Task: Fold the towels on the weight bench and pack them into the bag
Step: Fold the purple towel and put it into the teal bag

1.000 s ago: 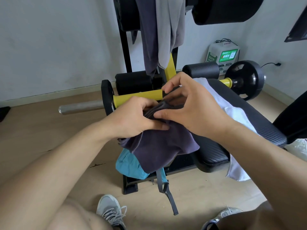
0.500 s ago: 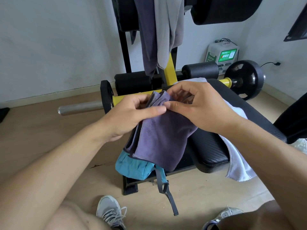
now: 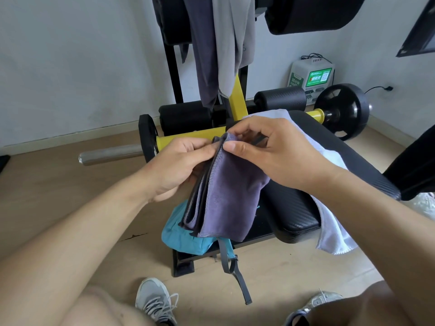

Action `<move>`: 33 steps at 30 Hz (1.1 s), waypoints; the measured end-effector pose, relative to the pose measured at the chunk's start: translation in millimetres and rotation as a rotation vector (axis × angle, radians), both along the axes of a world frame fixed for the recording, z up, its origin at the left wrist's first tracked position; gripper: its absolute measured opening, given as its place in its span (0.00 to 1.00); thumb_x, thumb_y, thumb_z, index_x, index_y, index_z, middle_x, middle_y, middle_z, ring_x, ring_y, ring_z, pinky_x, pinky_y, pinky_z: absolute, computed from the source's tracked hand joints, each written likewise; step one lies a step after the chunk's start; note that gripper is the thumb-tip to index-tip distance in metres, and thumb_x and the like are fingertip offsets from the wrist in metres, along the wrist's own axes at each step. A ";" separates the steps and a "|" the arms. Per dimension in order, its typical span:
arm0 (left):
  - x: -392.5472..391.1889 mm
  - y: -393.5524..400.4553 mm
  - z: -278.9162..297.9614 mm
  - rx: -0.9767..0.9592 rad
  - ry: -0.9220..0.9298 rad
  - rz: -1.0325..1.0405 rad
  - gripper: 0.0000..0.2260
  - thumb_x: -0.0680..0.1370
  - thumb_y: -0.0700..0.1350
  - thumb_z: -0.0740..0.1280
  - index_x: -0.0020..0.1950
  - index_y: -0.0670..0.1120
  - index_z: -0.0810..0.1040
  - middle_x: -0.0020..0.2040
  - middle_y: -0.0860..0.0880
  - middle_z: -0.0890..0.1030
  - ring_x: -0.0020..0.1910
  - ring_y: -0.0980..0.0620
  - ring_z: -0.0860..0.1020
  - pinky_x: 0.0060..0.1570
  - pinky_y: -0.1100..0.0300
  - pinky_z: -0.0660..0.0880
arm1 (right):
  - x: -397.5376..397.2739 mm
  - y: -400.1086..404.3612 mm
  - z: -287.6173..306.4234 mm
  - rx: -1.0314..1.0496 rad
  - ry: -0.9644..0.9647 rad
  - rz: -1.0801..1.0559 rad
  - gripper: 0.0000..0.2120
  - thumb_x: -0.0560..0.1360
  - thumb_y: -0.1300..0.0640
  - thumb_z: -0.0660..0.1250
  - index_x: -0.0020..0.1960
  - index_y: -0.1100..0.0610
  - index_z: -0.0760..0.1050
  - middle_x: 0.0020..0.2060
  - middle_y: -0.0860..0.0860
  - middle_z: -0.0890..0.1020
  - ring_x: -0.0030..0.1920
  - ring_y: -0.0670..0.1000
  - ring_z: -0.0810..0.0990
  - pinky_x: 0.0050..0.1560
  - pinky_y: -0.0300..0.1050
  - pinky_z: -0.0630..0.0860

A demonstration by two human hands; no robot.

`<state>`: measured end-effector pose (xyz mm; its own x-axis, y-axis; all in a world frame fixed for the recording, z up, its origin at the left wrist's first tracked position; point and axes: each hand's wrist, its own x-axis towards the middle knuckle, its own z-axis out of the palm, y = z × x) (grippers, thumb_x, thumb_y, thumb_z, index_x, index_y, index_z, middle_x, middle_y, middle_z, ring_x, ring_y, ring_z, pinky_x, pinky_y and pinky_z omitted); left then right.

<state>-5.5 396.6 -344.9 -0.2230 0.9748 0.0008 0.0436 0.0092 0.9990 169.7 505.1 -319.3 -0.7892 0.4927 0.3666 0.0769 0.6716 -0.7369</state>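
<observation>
I held 1 folded purple microfibre towel (image 3: 226,194) in the air between both hands, its long axis running near vertical, top edge up at my fingers and folded lower end hanging down over the teal fabric bag (image 3: 186,236). My left hand (image 3: 174,170) gripped the upper left edge, fingers curled round the layers. My right hand (image 3: 270,151) pinched the top corner between thumb and forefinger. The bag sat on the floor against the black padded weight bench (image 3: 294,208), 1 grey strap (image 3: 231,267) trailing toward me. 1 white towel (image 3: 329,231) lay draped across the bench. 2 grey cloths (image 3: 221,50) hung from the rack behind. The white-and-green box (image 3: 310,76) by the wall carried print I could not read.
</observation>
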 end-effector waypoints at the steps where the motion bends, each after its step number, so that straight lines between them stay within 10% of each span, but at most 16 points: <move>1: 0.1 -0.3 -0.2 0.004 0.017 -0.002 0.16 0.77 0.48 0.65 0.57 0.39 0.83 0.54 0.44 0.87 0.53 0.52 0.84 0.57 0.63 0.79 | -0.6 -0.1 -0.5 -0.001 -0.013 0.006 0.04 0.78 0.51 0.71 0.47 0.42 0.80 0.39 0.36 0.83 0.43 0.39 0.82 0.46 0.31 0.75; 7: 2.1 -1.2 0.9 -0.007 0.080 0.025 0.20 0.76 0.50 0.65 0.56 0.34 0.82 0.55 0.37 0.85 0.53 0.48 0.82 0.56 0.60 0.79 | -0.5 3.6 2.4 -0.057 -0.053 0.064 0.02 0.79 0.54 0.71 0.48 0.48 0.81 0.40 0.38 0.84 0.44 0.36 0.82 0.49 0.28 0.73; 12: 5.9 -1.3 5.6 -0.068 0.000 0.014 0.15 0.84 0.45 0.59 0.51 0.40 0.83 0.40 0.49 0.87 0.35 0.56 0.84 0.35 0.67 0.78 | -0.8 5.7 0.6 -0.069 -0.089 0.054 0.03 0.79 0.54 0.70 0.47 0.51 0.82 0.38 0.39 0.83 0.41 0.36 0.80 0.46 0.27 0.72; 17: 8.9 0.9 3.3 -0.043 0.070 0.078 0.14 0.85 0.43 0.60 0.52 0.43 0.86 0.49 0.48 0.88 0.52 0.52 0.84 0.63 0.55 0.76 | -2.1 2.6 -0.1 -0.072 -0.115 0.118 0.03 0.79 0.57 0.70 0.49 0.55 0.82 0.40 0.44 0.84 0.41 0.39 0.81 0.48 0.31 0.74; 22: 8.5 -1.1 8.8 -0.015 -0.011 0.036 0.18 0.75 0.57 0.68 0.49 0.43 0.86 0.45 0.46 0.87 0.45 0.52 0.85 0.51 0.61 0.80 | -5.4 1.3 -3.8 -0.048 -0.081 0.002 0.02 0.77 0.54 0.72 0.49 0.51 0.81 0.41 0.45 0.84 0.43 0.43 0.82 0.51 0.39 0.77; 27: 1.4 -3.0 6.4 0.092 0.276 0.035 0.14 0.68 0.49 0.77 0.51 0.47 0.85 0.50 0.47 0.87 0.52 0.50 0.85 0.58 0.56 0.80 | -3.9 3.4 -1.3 -0.079 -0.130 -0.031 0.17 0.73 0.42 0.73 0.56 0.49 0.78 0.47 0.46 0.83 0.48 0.43 0.82 0.54 0.40 0.79; 33: -16.6 -4.1 11.5 0.122 -0.160 -0.015 0.10 0.77 0.42 0.70 0.57 0.42 0.79 0.50 0.47 0.83 0.48 0.52 0.82 0.52 0.60 0.80 | 13.0 19.3 5.6 -0.057 -0.396 0.036 0.26 0.62 0.34 0.75 0.55 0.44 0.77 0.48 0.41 0.84 0.50 0.40 0.82 0.52 0.39 0.79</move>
